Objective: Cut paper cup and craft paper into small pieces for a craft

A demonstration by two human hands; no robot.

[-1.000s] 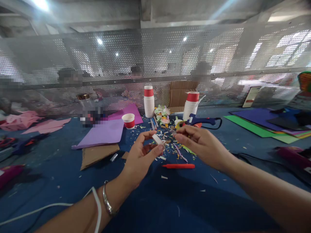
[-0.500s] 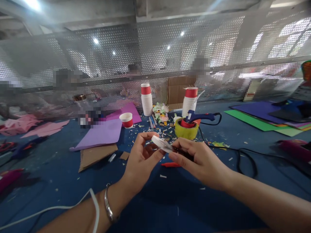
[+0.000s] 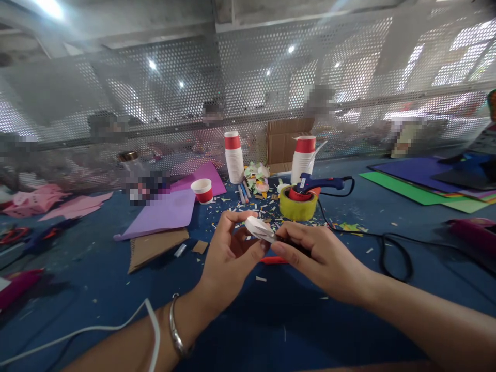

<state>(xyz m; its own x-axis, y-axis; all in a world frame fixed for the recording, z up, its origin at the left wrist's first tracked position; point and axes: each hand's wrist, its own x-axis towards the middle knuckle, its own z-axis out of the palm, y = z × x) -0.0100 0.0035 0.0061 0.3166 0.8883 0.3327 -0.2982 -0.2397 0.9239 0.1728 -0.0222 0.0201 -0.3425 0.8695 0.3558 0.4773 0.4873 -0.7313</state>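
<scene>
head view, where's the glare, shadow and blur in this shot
Head view: an overhead light flares white at top left; head view: a soft dark shadow falls on the blue table below the left hand and right hand; head view: the background behind the perforated screen is hazy, partly pixelated, while the white piece shows clearer.

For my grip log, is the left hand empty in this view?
No, the left hand holds a white round piece between its thumb and fingers.
</scene>
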